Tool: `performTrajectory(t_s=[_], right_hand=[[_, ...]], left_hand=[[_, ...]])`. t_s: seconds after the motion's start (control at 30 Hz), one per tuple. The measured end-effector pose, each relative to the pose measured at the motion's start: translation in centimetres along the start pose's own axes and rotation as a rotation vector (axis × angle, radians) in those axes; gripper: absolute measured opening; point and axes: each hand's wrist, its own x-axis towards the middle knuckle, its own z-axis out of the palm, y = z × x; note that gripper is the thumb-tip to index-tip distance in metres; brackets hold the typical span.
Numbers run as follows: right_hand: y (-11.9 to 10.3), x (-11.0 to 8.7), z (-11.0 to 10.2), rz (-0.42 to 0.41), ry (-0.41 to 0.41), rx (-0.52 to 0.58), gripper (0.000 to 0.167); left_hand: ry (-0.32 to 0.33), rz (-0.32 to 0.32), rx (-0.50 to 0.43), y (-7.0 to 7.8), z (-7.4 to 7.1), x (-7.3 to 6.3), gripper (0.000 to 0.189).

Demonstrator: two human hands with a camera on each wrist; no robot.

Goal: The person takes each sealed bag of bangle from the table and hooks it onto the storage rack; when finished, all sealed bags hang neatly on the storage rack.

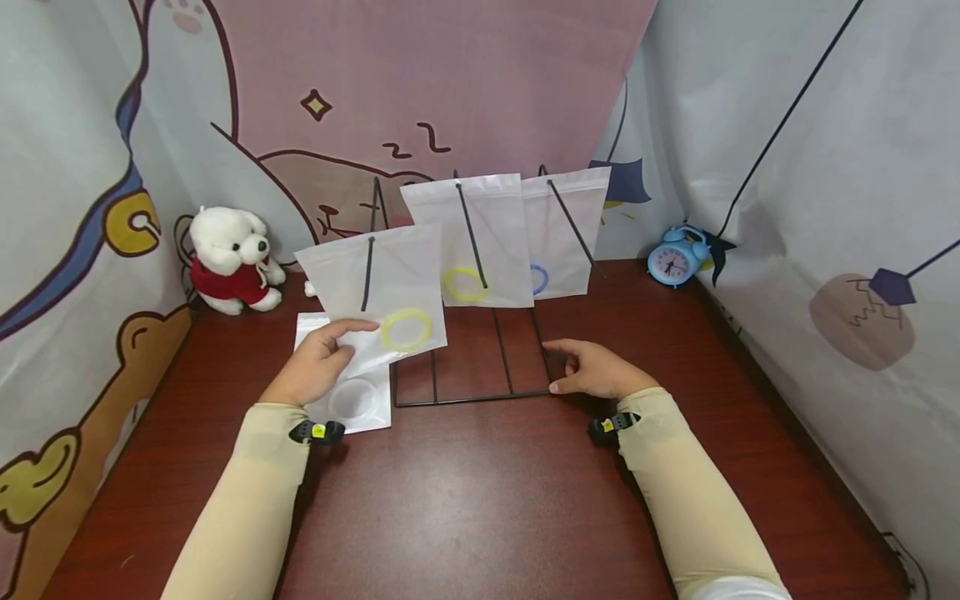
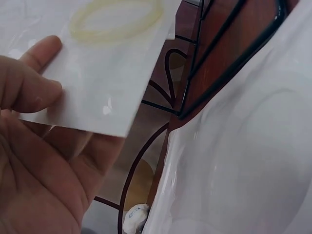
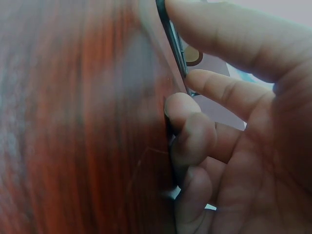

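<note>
I saw hands well apart. Left hand (image 1: 311,362) pinched front white pouch (image 1: 405,271), thumb and forefinger in front, other fingers behind; pouch hung on left prong (image 1: 367,275) of black rack (image 1: 472,400). Right hand (image 1: 600,371) held rack's near right corner, thumb and forefinger on bar. Middle pouch (image 1: 495,242) hung beyond, between hands; right pouch (image 1: 566,258) beyond right fingertips. Flat pouch (image 1: 378,417) lay beneath left hand. Plush bear (image 1: 236,279) sat beyond left, alarm clock (image 1: 670,265) beyond right.
</note>
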Motion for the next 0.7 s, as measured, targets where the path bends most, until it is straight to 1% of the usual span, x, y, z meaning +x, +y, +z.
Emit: performTrajectory(t_s=[0.1,0.23,0.33,0.43,0.53,0.7], right_hand=[[-0.06,-0.08,-0.03,-0.006,-0.004,0.007,0.08],[-0.02,-0.05,-0.03,-0.013,-0.004,0.005,0.08],[-0.04,-0.07,-0.03,-0.013,-0.004,0.002,0.08],[-0.12,-0.16,-0.05,-0.011,-0.001,0.003,0.08],[-0.11,-0.12,-0.05,-0.013,0.001,0.006,0.079],[-0.01,-0.04,-0.04,-0.008,-0.002,0.006,0.08]], left_hand=[[0.004,-0.014,-0.022,0.0,-0.04,0.02,0.051],[-0.007,-0.011,-0.065,-0.06,0.02,0.05,0.055],[-0.036,-0.023,-0.13,-0.1,0.14,0.11,0.058],[-0.05,-0.056,-0.194,-0.05,0.27,0.12,0.06],[-0.023,-0.063,-0.227,-0.09,0.4,0.16,0.062],[0.025,-0.055,-0.245,-0.31,0.4,0.24,0.064]])
